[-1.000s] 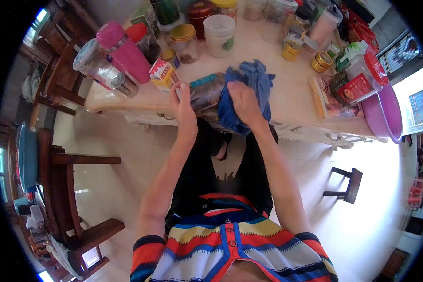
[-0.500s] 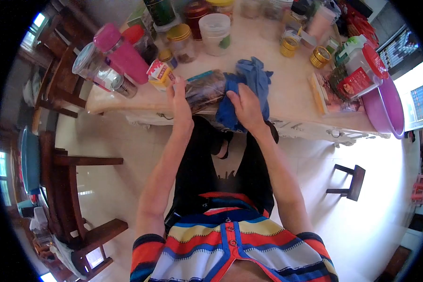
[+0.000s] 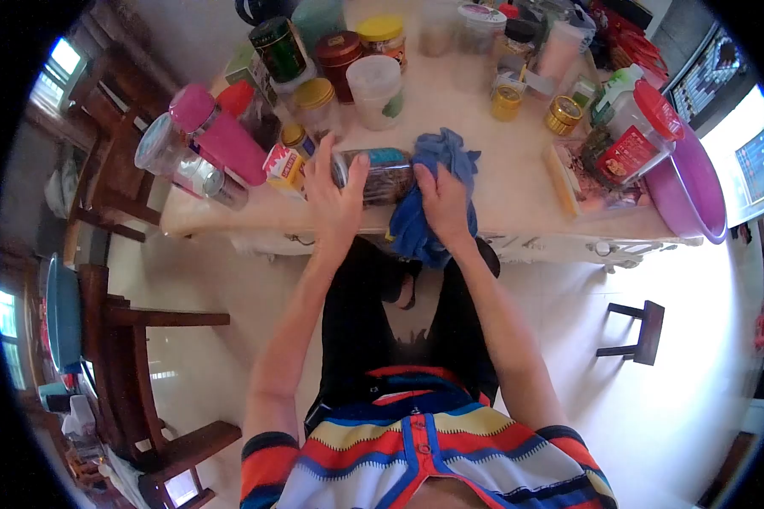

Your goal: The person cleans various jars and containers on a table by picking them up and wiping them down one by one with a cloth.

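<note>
1. Clear-walled, with dark contents and a teal band, the jar (image 3: 386, 180) lies on its side in front of the person, held over the near edge of the counter (image 3: 518, 182); whether it touches the surface, I cannot tell
2. The left hand (image 3: 335, 199) is clamped on the jar's left end, its thumb and fingers spread around the rim
3. The right hand (image 3: 444, 204), apart from the left, is closed on the blue cloth (image 3: 412, 227), which is bunched against the jar's other end and hangs over the counter's front edge
4. Just beside the left hand's fingers stands a small yellow, red and white carton (image 3: 284, 170), with a small gold-lidded jar (image 3: 297, 139) right behind it
5. Farther back are a larger gold-lidded jar (image 3: 314, 100), a whitish tub (image 3: 377, 92) with a green mark, a dark red tin (image 3: 339, 64) and a yellow-lidded jar (image 3: 384, 38)
6. To the left, a pink bottle (image 3: 225, 144) stands between a red-lidded jar (image 3: 250, 110) and a clear container (image 3: 171, 155)
7. Well to the right, a red-lidded container (image 3: 628, 144) is near a purple basin (image 3: 686, 193) at the counter's end
8. On the floor to the right is a dark stool (image 3: 648, 332)
</note>
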The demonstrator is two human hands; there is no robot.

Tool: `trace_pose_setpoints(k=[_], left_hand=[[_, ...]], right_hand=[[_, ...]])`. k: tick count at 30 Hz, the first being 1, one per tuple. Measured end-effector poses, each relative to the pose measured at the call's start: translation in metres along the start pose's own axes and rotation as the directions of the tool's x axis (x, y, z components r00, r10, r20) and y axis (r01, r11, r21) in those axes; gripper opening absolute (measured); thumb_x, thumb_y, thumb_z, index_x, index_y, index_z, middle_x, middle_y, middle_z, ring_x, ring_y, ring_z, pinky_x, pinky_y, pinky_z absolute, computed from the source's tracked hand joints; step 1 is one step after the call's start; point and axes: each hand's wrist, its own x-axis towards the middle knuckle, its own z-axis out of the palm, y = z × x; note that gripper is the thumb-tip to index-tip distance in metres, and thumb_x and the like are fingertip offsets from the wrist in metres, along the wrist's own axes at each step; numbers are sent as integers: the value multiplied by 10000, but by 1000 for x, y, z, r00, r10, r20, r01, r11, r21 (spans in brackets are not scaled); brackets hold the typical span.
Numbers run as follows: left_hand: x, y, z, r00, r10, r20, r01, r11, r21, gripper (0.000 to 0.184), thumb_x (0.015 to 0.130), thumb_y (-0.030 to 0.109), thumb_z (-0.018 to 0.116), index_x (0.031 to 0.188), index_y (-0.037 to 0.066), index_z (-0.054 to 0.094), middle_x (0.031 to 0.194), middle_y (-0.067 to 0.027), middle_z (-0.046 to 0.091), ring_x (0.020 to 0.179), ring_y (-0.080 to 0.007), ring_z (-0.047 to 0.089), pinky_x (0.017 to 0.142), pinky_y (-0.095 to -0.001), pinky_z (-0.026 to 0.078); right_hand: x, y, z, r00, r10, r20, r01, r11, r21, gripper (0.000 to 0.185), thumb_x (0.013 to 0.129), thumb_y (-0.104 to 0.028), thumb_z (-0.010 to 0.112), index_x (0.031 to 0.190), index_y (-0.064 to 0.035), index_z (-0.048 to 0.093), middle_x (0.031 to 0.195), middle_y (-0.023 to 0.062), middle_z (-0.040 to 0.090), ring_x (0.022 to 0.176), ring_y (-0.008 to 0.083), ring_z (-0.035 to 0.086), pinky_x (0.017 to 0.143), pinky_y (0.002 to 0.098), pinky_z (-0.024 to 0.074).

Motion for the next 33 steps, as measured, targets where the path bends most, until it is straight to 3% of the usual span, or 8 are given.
trace_pose_setpoints(k=[6, 8, 11, 17, 21, 26, 30, 33], left_hand=[[31, 14, 0, 992, 73, 99, -92, 975, 201, 597, 798, 411, 647, 1280, 87, 505, 1156, -233, 495, 1069, -382, 471, 915, -443, 381], [40, 16, 6, 975, 168, 145, -220, 809, 545, 626, 752, 441, 668, 1279, 140, 516, 1138, -215, 507, 1063, -394, 475, 882, -472, 403], [54, 20, 16, 964, 79, 254, -219, 775, 593, 671, 740, 506, 657, 1291, 153, 510, 1164, -220, 513, 1052, -406, 490, 859, -489, 431], [70, 19, 42, 913, 195, 359, -392, 667, 634, 643, 704, 450, 695, 1222, 123, 500, 1143, -192, 500, 1046, -390, 486, 792, -540, 435], [74, 15, 51, 879, 313, 359, -474, 655, 589, 640, 691, 459, 712, 1160, 85, 488, 1132, -171, 489, 1044, -378, 493, 766, -538, 442], [75, 18, 51, 876, 284, 390, -476, 645, 598, 624, 678, 488, 719, 1090, 70, 507, 1119, -144, 486, 1022, -345, 509, 768, -533, 427], [74, 28, 49, 857, 278, 434, -512, 547, 662, 619, 678, 511, 713, 1078, 79, 523, 1115, -129, 488, 1017, -329, 513, 813, -556, 384], [72, 33, 49, 850, 245, 466, -524, 482, 702, 694, 684, 614, 656, 1102, 75, 530, 1107, -140, 513, 1034, -324, 510, 802, -551, 361]], right_hand=[[-1, 4, 5, 992, -109, -61, 111, 994, 19, 385, 886, -317, 574, 753, 37, 500, 659, 274, 539, 650, 469, 531, 550, 464, 411], [-4, 4, 6, 991, -122, -60, 125, 991, 52, 382, 881, -311, 583, 745, 36, 500, 649, 270, 537, 634, 462, 533, 543, 464, 408], [-5, 5, 8, 997, -55, -61, 61, 993, 106, 365, 871, -301, 602, 744, 29, 512, 628, 262, 530, 608, 445, 536, 526, 456, 403], [-5, -5, 3, 992, -113, -57, 120, 983, 140, 341, 872, -279, 605, 729, 16, 513, 656, 242, 540, 615, 423, 539, 529, 444, 401], [6, -1, 2, 965, -261, -41, 257, 963, -83, 310, 868, -254, 600, 733, 14, 518, 678, 227, 562, 652, 424, 558, 560, 467, 425], [42, 17, -2, 914, -406, 20, 386, 852, -354, 272, 862, -258, 592, 763, -7, 554, 684, 197, 596, 655, 387, 595, 588, 458, 481], [62, 24, -19, 948, -318, 6, 285, 840, -461, 236, 841, -253, 606, 795, -23, 578, 727, 180, 611, 654, 348, 612, 576, 439, 491], [61, 29, -17, 913, -406, 21, 373, 815, -443, 225, 834, -252, 607, 792, -34, 572, 738, 167, 613, 659, 348, 611, 571, 437, 490]])
